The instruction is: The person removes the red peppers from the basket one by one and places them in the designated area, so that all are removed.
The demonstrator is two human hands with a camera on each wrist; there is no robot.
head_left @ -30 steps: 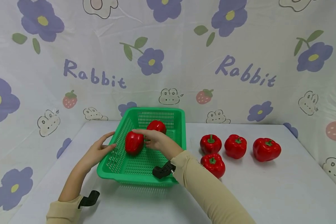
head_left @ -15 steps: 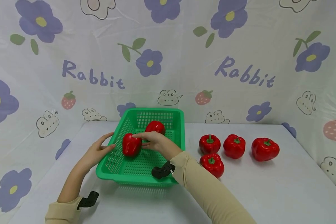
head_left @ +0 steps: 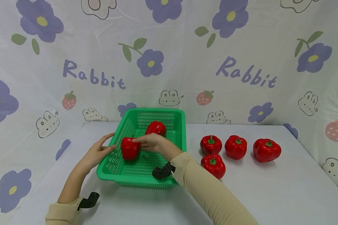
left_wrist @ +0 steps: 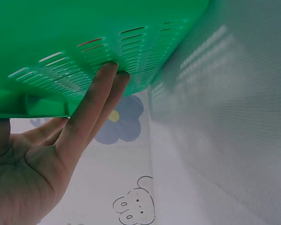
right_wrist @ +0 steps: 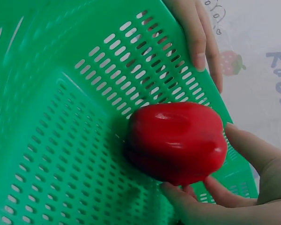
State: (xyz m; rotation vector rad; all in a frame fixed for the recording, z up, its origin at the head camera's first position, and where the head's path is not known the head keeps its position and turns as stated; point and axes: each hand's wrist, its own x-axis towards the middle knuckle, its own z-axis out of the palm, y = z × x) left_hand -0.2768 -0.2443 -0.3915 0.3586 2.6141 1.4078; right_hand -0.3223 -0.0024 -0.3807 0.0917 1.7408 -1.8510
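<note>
In the head view my right hand [head_left: 156, 143] is inside the green basket [head_left: 135, 178], holding a red bell pepper [head_left: 129, 150] by its right end. The right wrist view shows the thumb on one side of this bell pepper [right_wrist: 178, 140] and fingertips on the other, near the slotted side wall. My left hand [head_left: 97, 153] holds the basket's left side, thumb at the rim. Seen from the left wrist, two long fingers [left_wrist: 86, 110] lie against the outer slotted wall. A second red bell pepper [head_left: 156, 128] lies at the back of the basket, partly hidden by the right hand.
Right of the basket, several red bell peppers with green stems stand on the white table [head_left: 270, 193]; the nearest bell pepper [head_left: 214, 166] is partly behind the right sleeve [head_left: 208, 187]. A printed cloth [head_left: 186, 56] hangs behind the table.
My right hand has moved the bell pepper slightly left and toward me, lower by the basket's left wall. The left hand keeps its place at the rim.
</note>
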